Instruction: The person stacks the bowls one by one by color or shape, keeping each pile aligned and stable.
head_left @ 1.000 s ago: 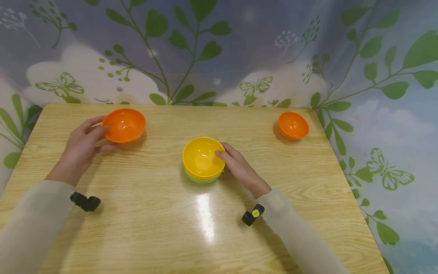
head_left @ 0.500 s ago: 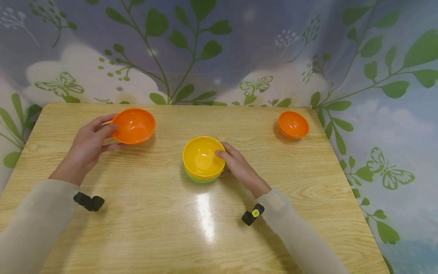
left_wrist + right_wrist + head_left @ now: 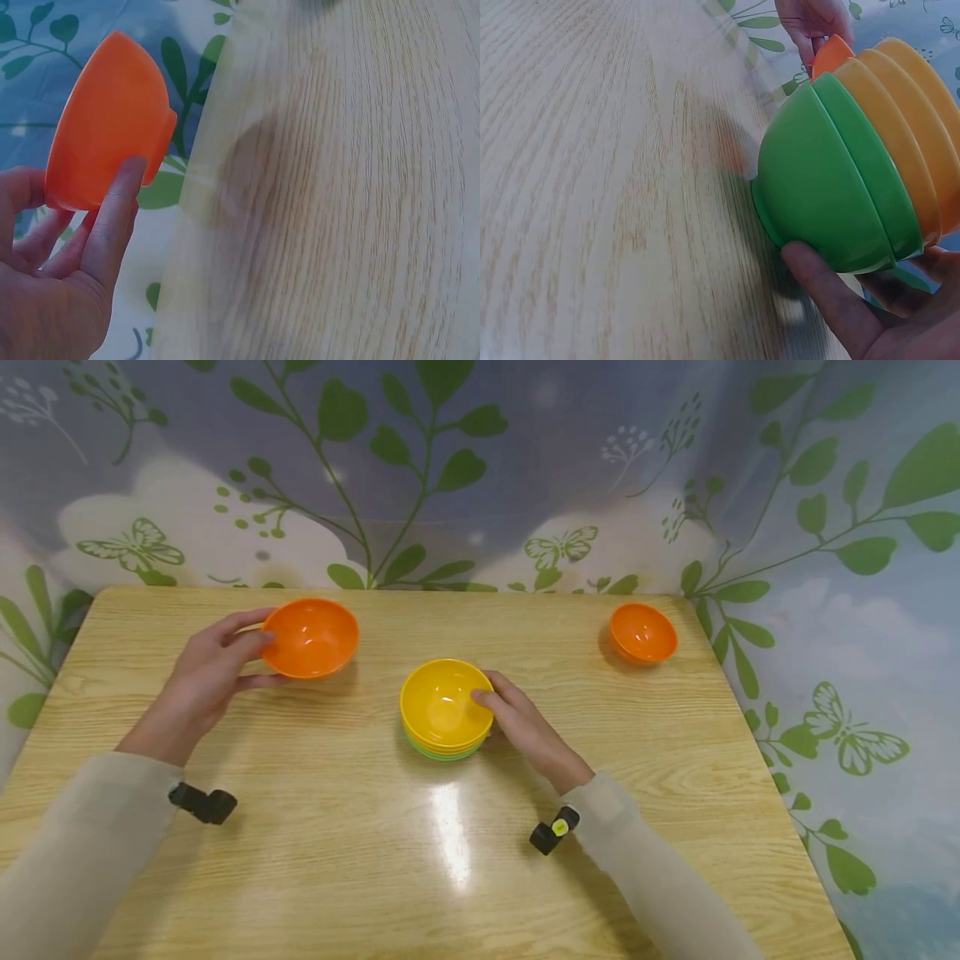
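Observation:
An orange bowl [image 3: 311,639] is in my left hand [image 3: 208,675], the thumb at its rim and the fingers along its outside. It hangs above the table at the left, its shadow falling on the wood in the left wrist view. My right hand [image 3: 531,731] grips the right side of a stack of nested bowls at mid-table. The thumb lies over the rim of the top yellow bowl [image 3: 444,703]. In the right wrist view, green bowls [image 3: 817,180] form the bottom of this stack, with yellow ones [image 3: 900,97] above. The stack appears to stand on the table.
Another orange bowl [image 3: 642,633] stands alone near the table's far right corner. The wood-grain table [image 3: 337,860] ends at a back edge against a leaf-patterned cloth [image 3: 480,527], which also runs along the right side.
My left hand has carried the orange bowl to the right, closer to the stack. The right hand and the stack have stayed in place.

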The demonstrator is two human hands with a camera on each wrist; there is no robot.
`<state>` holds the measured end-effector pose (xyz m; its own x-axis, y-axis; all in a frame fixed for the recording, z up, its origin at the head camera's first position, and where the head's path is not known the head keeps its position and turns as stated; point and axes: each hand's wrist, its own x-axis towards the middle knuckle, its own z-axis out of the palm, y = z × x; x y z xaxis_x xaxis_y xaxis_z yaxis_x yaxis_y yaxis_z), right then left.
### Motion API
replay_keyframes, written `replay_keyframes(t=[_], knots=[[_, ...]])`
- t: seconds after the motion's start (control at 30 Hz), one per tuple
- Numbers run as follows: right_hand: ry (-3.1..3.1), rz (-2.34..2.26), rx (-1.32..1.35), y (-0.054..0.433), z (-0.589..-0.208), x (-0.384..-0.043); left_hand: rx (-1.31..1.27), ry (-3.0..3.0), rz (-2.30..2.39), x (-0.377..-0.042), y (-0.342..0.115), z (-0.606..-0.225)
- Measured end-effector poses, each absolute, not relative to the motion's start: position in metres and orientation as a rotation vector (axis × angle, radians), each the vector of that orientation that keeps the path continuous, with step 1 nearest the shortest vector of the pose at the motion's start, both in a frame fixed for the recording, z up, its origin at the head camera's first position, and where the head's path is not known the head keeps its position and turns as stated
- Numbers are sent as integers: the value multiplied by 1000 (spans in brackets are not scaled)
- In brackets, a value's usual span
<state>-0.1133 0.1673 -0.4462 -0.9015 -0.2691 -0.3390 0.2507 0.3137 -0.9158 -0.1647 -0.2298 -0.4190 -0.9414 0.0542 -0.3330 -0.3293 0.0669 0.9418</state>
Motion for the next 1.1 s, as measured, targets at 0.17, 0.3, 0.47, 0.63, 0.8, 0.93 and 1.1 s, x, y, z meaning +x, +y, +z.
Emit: replay_keyframes(t=[0.17, 0.3, 0.47, 0.63, 0.8, 0.93, 1.1], knots=[[2155, -1611, -9, 167, -446, -113, -244, 2134, 1867, -162, -221, -413], [2149, -1618, -13, 167, -446, -113, -202, 2149, 1841, -160, -215, -408], [2144, -1627, -22, 167, -447, -113, -148, 2142, 1833, -158, -209, -401], [2134, -1635, -35, 167, -445, -112, -111, 2129, 1838, -156, -202, -396], [2118, -1647, -38, 167, -444, -112, -49, 2114, 1826, -154, -196, -391], [2129, -1637, -38, 168, -445, -112, 20, 2095, 1815, -153, -191, -387], [2135, -1628, -32, 168, -444, -111, 78, 2071, 1810, -150, -183, -382]])
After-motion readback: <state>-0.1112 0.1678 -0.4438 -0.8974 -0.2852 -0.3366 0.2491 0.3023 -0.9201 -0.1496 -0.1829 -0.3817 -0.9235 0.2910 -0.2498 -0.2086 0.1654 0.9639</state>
